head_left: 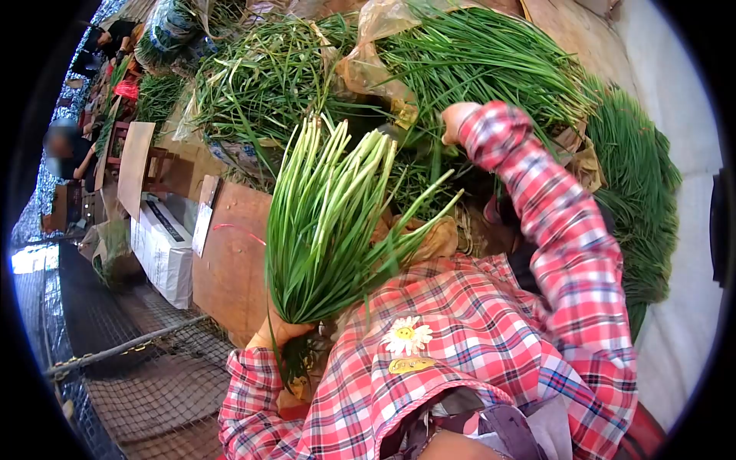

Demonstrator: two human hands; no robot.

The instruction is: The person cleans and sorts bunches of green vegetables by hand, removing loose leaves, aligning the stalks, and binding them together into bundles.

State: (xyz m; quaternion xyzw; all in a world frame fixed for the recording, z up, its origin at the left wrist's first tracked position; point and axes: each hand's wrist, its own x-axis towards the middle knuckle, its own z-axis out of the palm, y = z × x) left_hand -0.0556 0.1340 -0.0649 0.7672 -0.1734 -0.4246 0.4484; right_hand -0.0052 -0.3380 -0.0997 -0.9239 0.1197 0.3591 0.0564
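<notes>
A large bunch of green stalks [330,222], pale ends toward the top, rests in my left hand [280,330], whose fingers wrap round its leafy lower part. My right hand [457,123] is out to the right, beside a heap of long green stalks [491,61]; its fingers are curled and partly blurred, and what they grip, if anything, cannot be made out. Between the hands, loose leaves [429,176] lie in shadow. A crumpled clear plastic bag [368,65] sits among the heaps.
More cut greens [253,84] lie at the upper left, and a dense green pile [632,192] at the right. At left are a brown board [234,253], a white box [162,249] and black netting [161,383]. Other people [73,153] sit at the far left.
</notes>
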